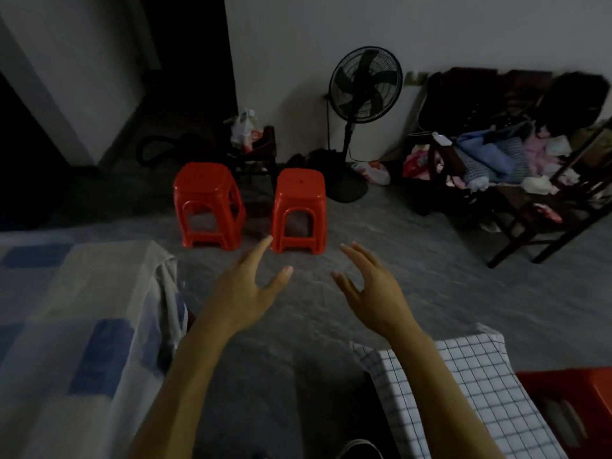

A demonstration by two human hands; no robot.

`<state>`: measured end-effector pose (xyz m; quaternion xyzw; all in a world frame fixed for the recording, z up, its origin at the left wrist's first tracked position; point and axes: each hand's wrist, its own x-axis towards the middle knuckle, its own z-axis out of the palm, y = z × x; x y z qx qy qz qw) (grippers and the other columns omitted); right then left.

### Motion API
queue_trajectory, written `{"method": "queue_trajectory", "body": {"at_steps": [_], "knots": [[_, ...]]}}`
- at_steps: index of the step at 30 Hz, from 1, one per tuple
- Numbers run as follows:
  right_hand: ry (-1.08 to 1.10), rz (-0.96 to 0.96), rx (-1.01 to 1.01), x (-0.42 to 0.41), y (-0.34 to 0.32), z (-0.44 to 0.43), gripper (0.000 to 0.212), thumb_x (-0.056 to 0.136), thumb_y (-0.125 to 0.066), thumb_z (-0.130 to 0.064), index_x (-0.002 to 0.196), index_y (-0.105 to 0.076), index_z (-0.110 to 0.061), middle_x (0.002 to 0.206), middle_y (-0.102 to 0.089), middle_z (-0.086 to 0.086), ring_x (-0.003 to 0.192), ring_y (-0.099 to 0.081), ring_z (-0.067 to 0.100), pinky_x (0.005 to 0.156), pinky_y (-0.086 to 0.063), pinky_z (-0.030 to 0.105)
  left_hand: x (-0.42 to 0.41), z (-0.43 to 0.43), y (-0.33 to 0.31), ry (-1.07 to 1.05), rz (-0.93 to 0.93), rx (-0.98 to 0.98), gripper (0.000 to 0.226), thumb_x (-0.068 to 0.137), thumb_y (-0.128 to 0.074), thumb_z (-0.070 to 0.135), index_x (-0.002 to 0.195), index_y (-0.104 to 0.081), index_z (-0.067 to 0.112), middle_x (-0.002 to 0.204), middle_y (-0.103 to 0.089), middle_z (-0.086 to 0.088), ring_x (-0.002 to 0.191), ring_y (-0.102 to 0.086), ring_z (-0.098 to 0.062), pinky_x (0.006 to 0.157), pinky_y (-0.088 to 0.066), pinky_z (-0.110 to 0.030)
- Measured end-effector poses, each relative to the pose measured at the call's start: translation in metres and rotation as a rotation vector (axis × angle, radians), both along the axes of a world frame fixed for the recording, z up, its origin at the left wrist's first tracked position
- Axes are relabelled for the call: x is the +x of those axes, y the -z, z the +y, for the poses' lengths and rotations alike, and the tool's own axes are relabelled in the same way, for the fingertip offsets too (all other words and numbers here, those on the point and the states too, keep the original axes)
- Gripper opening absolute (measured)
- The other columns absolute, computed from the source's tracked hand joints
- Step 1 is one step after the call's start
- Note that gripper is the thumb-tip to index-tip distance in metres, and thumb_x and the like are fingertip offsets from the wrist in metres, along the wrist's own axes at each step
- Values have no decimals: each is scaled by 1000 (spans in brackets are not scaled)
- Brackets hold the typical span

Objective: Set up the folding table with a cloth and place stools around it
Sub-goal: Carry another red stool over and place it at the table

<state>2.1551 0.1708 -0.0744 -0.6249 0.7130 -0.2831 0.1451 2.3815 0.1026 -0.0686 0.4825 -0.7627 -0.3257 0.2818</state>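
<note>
Both hands reach out empty, fingers spread: left hand (246, 293), right hand (371, 289). Ahead on the mottled grey floor (430, 276) stand two glossy red plastic stools (207, 202) (299, 210), side by side, apart. The white grid-checked cloth (480, 392) drapes at lower right.

**Dim room, soft picture**

It's gloomy in here: the doorway (185, 61) at the left is near black, and the white wall (463, 28) reads grey. Only the two red stools (207, 203) stand out. Everything looks soft and grainy, the floor (414, 260) smeared, and straight lines bow toward the picture's edges.
</note>
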Motion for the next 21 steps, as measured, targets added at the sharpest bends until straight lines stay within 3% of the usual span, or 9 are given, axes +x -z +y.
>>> {"method": "queue_trajectory", "body": {"at_steps": [4, 13, 21], "knots": [[4, -12, 14, 9, 1, -59, 63, 90, -47, -54, 146, -26, -34, 154, -28, -3, 136, -33, 14, 103, -30, 27, 5, -58, 1, 16, 32, -9, 82, 72, -37, 82, 143, -17, 45, 151, -30, 3, 134, -32, -13, 101, -28, -28], [78, -39, -16, -25, 29, -210, 62, 91, -49, -53, 146, -30, -32, 154, -29, -1, 136, -34, 15, 98, -27, 21, -21, -214, 12, 52, -101, -63, 85, 72, -35, 77, 142, -36, 28, 148, -37, 0, 133, -35, -14, 106, -31, -32], [78, -140, -60, -64, 22, -390, 59, 93, -50, -48, 146, -32, -30, 154, -29, 2, 136, -35, 19, 101, -34, 30, -55, -384, 4, 16, -177, -96, 69, 80, -57, 58, 140, -37, 31, 146, -38, 2, 131, -36, -12, 99, -27, -22]]}}
